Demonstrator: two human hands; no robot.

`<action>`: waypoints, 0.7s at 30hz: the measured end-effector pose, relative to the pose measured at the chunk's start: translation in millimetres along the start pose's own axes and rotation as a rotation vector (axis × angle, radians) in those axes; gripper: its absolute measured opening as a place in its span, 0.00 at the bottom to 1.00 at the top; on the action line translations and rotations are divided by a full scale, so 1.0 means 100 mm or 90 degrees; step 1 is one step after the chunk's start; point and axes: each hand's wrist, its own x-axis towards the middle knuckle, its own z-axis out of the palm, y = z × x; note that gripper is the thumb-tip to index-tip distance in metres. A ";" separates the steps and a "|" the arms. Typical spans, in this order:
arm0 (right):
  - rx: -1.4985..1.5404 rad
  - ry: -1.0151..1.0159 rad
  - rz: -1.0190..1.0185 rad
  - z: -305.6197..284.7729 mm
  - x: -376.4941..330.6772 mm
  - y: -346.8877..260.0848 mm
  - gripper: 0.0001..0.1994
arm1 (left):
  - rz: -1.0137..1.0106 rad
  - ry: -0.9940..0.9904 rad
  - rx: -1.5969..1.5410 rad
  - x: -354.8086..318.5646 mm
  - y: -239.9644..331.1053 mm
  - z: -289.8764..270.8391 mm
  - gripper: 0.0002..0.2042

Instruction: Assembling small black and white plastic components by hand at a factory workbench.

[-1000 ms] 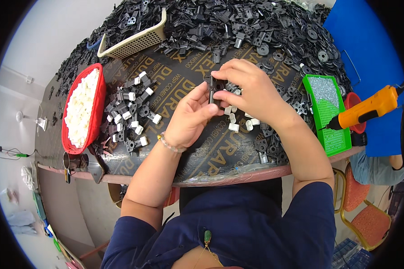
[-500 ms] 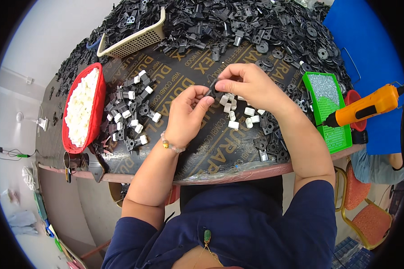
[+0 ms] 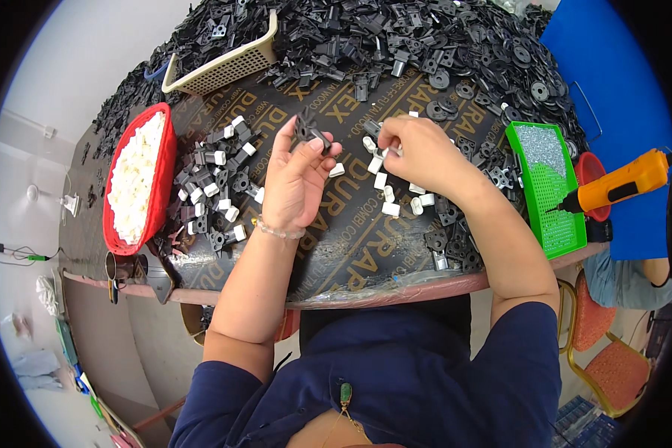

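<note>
My left hand (image 3: 295, 175) is raised over the table with its fingers closed round a black plastic bracket (image 3: 306, 128). The bracket's flat end sticks up past the fingertips. To the right, my right hand (image 3: 425, 153) reaches down among loose white plastic caps (image 3: 381, 181). Thumb and forefinger are pinched together there, with a bit of a white cap showing at the tips. Left of my left hand lies a group of black brackets (image 3: 220, 175), many with a white cap on one end.
A red basket (image 3: 168, 160) of white caps stands at the left. Black parts (image 3: 336, 48) are heaped along the back beside a beige basket (image 3: 228, 67). At the right, an orange electric screwdriver (image 3: 623, 181) hangs over a green tray (image 3: 519, 160) of small metal screws, near a red bowl (image 3: 590, 168).
My hands have moved apart. The left one has turned palm up and lifted away leftward with the bracket. My right hand has let go of it and come down to the white caps.
</note>
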 end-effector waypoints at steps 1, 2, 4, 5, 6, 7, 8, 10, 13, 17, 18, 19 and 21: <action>0.040 0.055 -0.011 0.01 0.01 -0.03 0.07 | 0.000 0.001 0.000 -0.01 0.00 0.02 0.21; 0.079 0.110 -0.022 0.03 0.02 -0.06 0.07 | -0.009 0.001 0.004 -0.02 -0.01 0.03 0.21; 0.187 0.107 -0.009 0.04 0.03 -0.10 0.08 | -0.018 0.001 0.007 -0.01 -0.02 0.04 0.21; 0.295 0.101 0.000 0.06 0.04 -0.14 0.08 | -0.019 0.001 0.023 -0.01 -0.02 0.02 0.22; 0.296 0.099 -0.001 0.07 0.04 -0.19 0.08 | -0.019 0.001 0.040 -0.02 -0.02 0.00 0.23; 0.414 0.067 0.052 0.07 0.02 -0.26 0.08 | -0.017 0.003 0.041 -0.01 -0.02 -0.02 0.23; 0.529 0.035 0.108 0.06 0.02 -0.30 0.08 | 0.000 0.008 0.042 -0.01 -0.04 -0.03 0.24; 0.588 0.036 0.105 0.14 0.04 -0.30 0.09 | 0.018 0.013 0.044 -0.02 -0.04 -0.04 0.26; 0.675 0.021 0.118 0.24 0.05 -0.24 0.13 | 0.045 0.000 0.046 -0.03 -0.06 0.02 0.27; 0.726 -0.037 0.160 0.26 0.06 -0.25 0.18 | 0.086 0.008 0.075 -0.06 -0.07 0.09 0.26; 0.727 -0.039 0.159 0.26 0.05 -0.29 0.18 | 0.103 0.019 0.088 -0.07 -0.07 0.10 0.25; 0.772 -0.017 0.181 0.25 0.04 -0.35 0.17 | 0.104 0.020 0.088 -0.07 -0.07 0.09 0.25; 0.815 0.006 0.204 0.25 0.04 -0.38 0.15 | 0.121 0.018 0.116 -0.06 -0.09 0.06 0.26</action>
